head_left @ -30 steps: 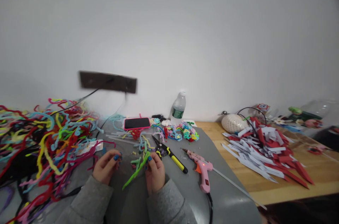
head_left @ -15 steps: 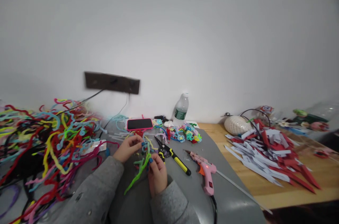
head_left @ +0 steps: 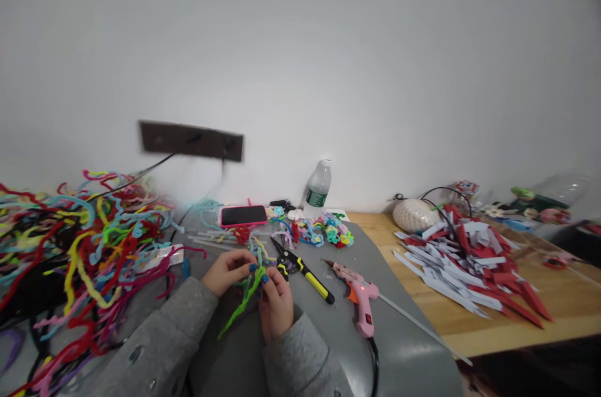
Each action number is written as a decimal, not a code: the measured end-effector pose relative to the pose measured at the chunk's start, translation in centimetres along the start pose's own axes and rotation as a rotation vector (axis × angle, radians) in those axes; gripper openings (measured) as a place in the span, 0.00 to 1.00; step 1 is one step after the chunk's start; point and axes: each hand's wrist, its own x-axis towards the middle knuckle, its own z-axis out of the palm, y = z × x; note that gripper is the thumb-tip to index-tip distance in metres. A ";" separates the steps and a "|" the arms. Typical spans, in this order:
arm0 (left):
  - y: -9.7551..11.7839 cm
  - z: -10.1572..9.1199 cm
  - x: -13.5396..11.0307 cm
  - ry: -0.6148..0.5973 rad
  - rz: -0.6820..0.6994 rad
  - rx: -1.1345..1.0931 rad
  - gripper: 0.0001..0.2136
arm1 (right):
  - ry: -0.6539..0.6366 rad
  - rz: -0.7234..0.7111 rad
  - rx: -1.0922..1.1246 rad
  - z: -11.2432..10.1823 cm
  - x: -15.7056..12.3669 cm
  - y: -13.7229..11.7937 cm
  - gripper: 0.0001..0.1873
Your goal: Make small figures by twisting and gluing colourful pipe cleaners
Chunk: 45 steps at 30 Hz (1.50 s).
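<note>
A bright green pipe cleaner (head_left: 240, 309), partly twisted, hangs down toward the lower left from between my hands. My left hand (head_left: 230, 272) pinches its upper part with thumb and fingers. Close beside it, my right hand (head_left: 276, 300) grips the same piece, fingertips nearly touching the left ones. Pale pipe cleaner pieces (head_left: 257, 248) show just beyond the fingertips. To the right of my right hand lie yellow-and-black pliers (head_left: 310, 278) on the grey surface. Farther right rests a pink hot glue gun (head_left: 360, 300) with a glue stick in its back.
Tangled pipe cleaners (head_left: 101, 253) cover the left side. Behind my hands are a phone (head_left: 243, 216), a water bottle (head_left: 318, 187) and small pipe cleaner flowers (head_left: 333, 231). Folded red and white paper pieces (head_left: 474, 265) lie on the wooden table (head_left: 389, 237) at right.
My left hand has come closer to my right, its fingertips now on the green pipe cleaner. The whole view has shifted slightly.
</note>
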 end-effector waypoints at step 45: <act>0.0 0.3 -0.4 -0.093 0.091 0.024 0.14 | -0.027 -0.035 -0.126 -0.2 0.0 0.2 0.14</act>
